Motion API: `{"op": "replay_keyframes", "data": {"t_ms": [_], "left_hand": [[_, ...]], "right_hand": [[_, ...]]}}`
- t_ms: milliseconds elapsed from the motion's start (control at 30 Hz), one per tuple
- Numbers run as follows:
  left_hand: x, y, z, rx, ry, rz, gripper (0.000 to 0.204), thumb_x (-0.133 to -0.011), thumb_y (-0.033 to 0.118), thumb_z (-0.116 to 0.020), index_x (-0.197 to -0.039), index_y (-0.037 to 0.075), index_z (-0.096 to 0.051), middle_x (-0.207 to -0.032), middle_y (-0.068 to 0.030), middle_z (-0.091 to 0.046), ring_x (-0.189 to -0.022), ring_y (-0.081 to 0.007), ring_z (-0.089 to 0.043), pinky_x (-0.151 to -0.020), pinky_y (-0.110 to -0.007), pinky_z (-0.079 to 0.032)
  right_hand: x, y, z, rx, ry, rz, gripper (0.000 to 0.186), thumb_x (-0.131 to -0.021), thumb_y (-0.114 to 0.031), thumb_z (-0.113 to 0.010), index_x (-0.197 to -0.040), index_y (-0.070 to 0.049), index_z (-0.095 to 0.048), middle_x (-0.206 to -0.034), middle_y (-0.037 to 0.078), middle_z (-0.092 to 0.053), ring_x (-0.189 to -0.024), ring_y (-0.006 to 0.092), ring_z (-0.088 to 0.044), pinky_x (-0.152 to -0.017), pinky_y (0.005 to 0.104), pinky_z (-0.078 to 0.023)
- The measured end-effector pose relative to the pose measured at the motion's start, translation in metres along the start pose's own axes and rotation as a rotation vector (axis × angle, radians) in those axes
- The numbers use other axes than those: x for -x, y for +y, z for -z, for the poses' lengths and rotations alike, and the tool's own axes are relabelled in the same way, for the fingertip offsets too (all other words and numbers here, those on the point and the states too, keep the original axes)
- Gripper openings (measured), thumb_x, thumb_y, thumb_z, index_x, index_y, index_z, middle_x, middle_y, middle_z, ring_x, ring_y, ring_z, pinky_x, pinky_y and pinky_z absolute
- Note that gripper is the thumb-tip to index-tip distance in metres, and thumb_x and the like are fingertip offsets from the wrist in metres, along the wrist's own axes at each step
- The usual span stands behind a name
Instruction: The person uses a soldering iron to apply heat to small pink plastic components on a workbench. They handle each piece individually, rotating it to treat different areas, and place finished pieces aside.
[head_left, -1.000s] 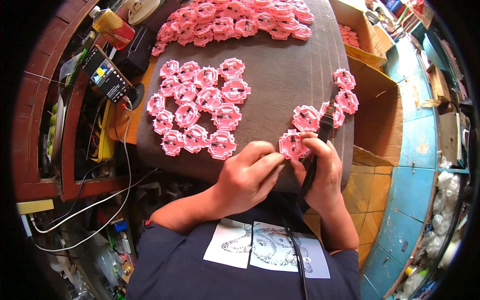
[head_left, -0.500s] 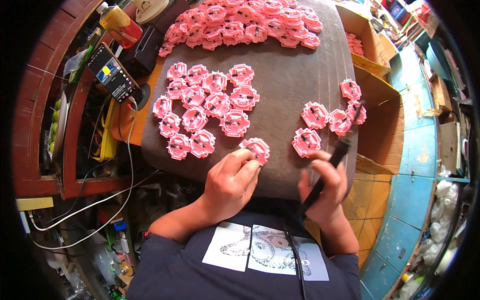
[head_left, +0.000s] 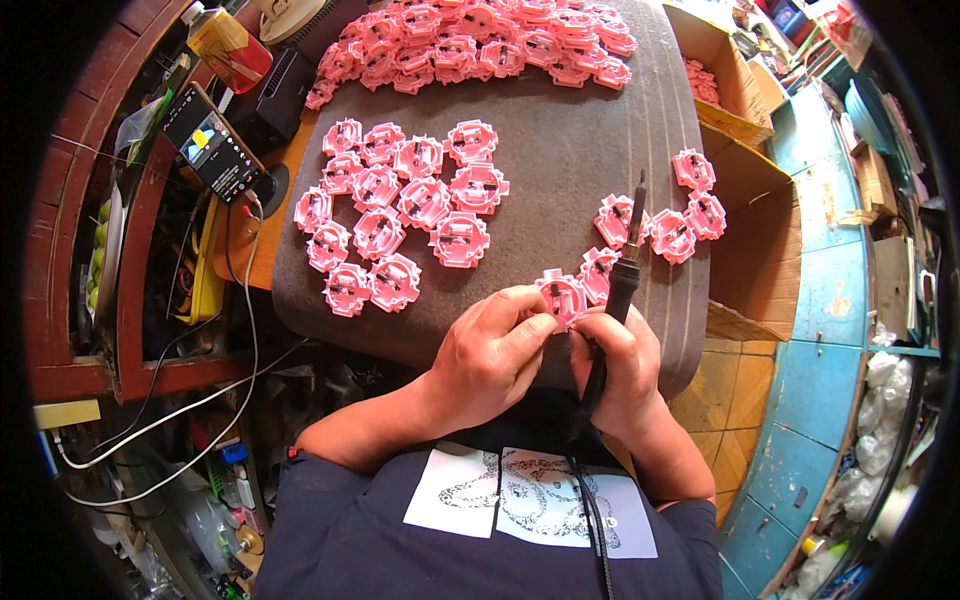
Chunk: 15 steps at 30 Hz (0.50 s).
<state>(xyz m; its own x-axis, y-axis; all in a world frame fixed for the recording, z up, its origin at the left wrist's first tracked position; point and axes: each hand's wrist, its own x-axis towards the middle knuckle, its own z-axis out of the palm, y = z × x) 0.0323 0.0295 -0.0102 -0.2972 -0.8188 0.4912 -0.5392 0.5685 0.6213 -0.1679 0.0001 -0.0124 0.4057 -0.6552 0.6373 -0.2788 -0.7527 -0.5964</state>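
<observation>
Tabletop (head_left: 550,185) is stretching broadly between the left cluster of pink parts (head_left: 423,203) and the right group (head_left: 672,236). Toward the tabletop's front edge, the left hand (head_left: 495,345) is pinching a pink piece (head_left: 561,295); the right hand (head_left: 630,358) is gripping a soldering iron (head_left: 622,285), fingertips meeting the piece's near edge.

Soldering iron (head_left: 622,285) in the right hand (head_left: 632,362)

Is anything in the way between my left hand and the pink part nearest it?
Nothing visible: the left hand has its fingertips at the left edge of the pink part. The right hand, holding a soldering iron, is at its lower right.
</observation>
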Motion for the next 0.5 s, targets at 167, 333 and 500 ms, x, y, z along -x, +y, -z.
{"op": "replay_keyframes", "data": {"t_ms": [167,333,500], "left_hand": [[-0.006,0.008,-0.003,0.075,0.053,0.021,0.033,-0.086,-0.007,-0.076,-0.118,0.001,-0.07,-0.115,-0.0172,-0.063,-0.09,-0.0321,-0.07,-0.077,-0.04,-0.058],[-0.007,0.002,-0.003,0.102,-0.006,0.075,0.032,-0.084,-0.007,-0.076,-0.115,0.001,-0.073,-0.111,-0.0163,-0.065,-0.089,-0.032,-0.07,-0.077,-0.039,-0.058],[-0.012,-0.002,0.0,0.142,-0.027,0.07,0.029,-0.084,-0.006,-0.077,-0.112,0.002,-0.074,-0.105,-0.0146,-0.067,-0.088,-0.0317,-0.071,-0.076,-0.039,-0.058]], "right_hand": [[0.001,0.0,-0.004,0.0,0.05,-0.012,0.051,-0.079,0.01,-0.071,-0.126,-0.004,-0.056,-0.09,0.014,-0.063,-0.073,0.0335,-0.062,-0.063,0.0427,-0.05],[0.004,0.002,-0.009,-0.042,0.073,-0.025,0.05,-0.081,0.013,-0.069,-0.127,-0.003,-0.056,-0.091,0.014,-0.064,-0.073,0.0324,-0.062,-0.064,0.0415,-0.05],[0.006,0.001,-0.007,-0.076,0.068,-0.094,0.043,-0.087,0.014,-0.069,-0.124,-0.001,-0.056,-0.094,0.011,-0.066,-0.074,0.024,-0.065,-0.066,0.0334,-0.053]]}}
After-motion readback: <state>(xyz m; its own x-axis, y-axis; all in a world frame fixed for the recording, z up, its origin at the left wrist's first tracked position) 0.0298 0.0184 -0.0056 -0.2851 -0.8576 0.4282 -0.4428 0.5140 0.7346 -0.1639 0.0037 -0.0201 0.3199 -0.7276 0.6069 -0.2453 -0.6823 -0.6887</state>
